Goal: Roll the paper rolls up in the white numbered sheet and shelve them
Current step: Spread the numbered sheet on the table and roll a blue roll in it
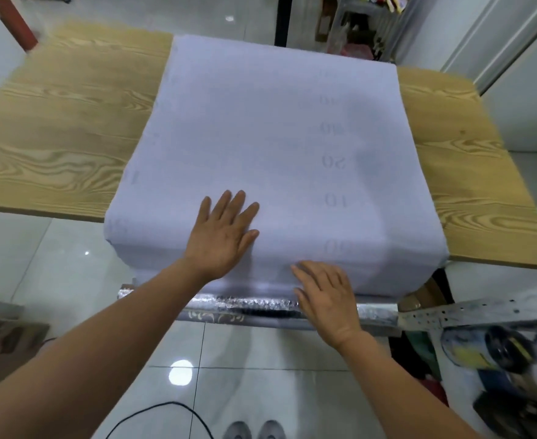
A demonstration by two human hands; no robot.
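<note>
The white numbered sheet lies spread across the wooden table and hangs over its near edge, faint numbers such as 10 and 20 showing through. Under the hanging edge lies a silvery paper roll with a patterned end. My left hand rests flat on the sheet near the table's front edge, fingers straight and spread. My right hand lies with straight fingers on the sheet's hanging edge and over the roll.
A perforated metal shelf rail juts in at the right, with printed paper below it. A black cable runs over the tiled floor. A cluttered rack stands behind the table.
</note>
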